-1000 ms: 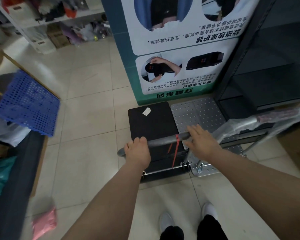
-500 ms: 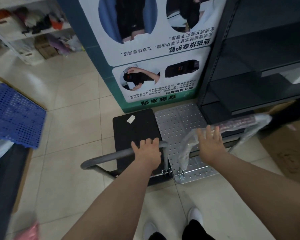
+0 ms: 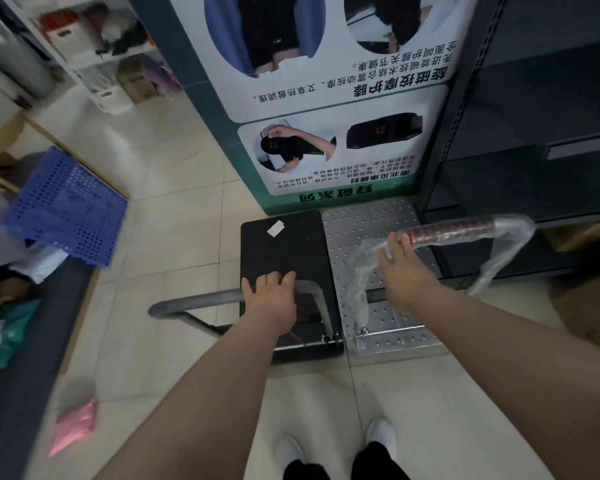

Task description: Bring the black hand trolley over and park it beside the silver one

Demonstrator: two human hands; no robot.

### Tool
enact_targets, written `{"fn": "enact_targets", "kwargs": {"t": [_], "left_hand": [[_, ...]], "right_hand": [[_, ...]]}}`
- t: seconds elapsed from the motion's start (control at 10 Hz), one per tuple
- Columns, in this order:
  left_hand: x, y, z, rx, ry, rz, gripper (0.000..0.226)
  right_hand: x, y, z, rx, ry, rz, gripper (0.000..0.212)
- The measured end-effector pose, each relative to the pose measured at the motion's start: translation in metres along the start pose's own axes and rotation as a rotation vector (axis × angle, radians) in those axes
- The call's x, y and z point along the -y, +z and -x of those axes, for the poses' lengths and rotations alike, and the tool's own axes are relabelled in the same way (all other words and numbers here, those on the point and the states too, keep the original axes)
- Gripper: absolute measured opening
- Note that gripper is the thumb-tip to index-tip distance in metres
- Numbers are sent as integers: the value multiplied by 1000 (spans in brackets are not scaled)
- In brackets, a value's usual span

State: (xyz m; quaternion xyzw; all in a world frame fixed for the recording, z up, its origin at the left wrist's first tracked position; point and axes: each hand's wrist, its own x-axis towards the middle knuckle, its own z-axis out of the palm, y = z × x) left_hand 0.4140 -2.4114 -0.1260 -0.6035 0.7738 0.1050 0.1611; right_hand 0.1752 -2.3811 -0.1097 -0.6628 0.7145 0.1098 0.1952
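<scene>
The black hand trolley [image 3: 284, 251] stands on the tiled floor, its flat deck touching the left side of the silver perforated trolley [image 3: 368, 220]. Both fronts meet the green poster board. My left hand [image 3: 271, 299] is shut on the black trolley's grey handle bar [image 3: 194, 301], near its right bend. My right hand [image 3: 400, 271] rests on the silver trolley's plastic-wrapped handle [image 3: 458, 232], fingers spread over the wrap at its left end.
A tall poster board [image 3: 326, 133] stands right ahead. Dark metal shelving [image 3: 534, 133] fills the right. A blue perforated crate [image 3: 66, 206] and a dark counter [image 3: 25, 341] lie left. A pink bag [image 3: 73, 424] is on the floor; cardboard [image 3: 589, 317] sits far right.
The black trolley has slid forward until it sits level beside the silver one. My right hand left the black handle and moved onto the silver trolley's wrapped handle.
</scene>
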Motion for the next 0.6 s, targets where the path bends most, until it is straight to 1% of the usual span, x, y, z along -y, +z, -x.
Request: {"fn": "enact_targets", "kwargs": {"t": [0.1, 0.2, 0.3, 0.4, 0.5, 0.6], "left_hand": [[-7, -4, 3, 11, -23, 14, 72], [-17, -15, 9, 5, -11, 33, 72], [-21, -30, 17, 36, 15, 29, 63], [-20, -43, 30, 79, 35, 21, 53], [-18, -53, 52, 33, 45, -13, 48], [-16, -53, 82, -12, 83, -42, 52]], "right_hand": [[-1, -2, 4, 6, -15, 38, 76], [1, -4, 9, -1, -39, 54, 75], [6, -6, 19, 0, -88, 88, 68], [12, -8, 35, 13, -109, 84, 55], [18, -8, 58, 4, -119, 71, 49], [27, -4, 88, 15, -102, 82, 49]]}}
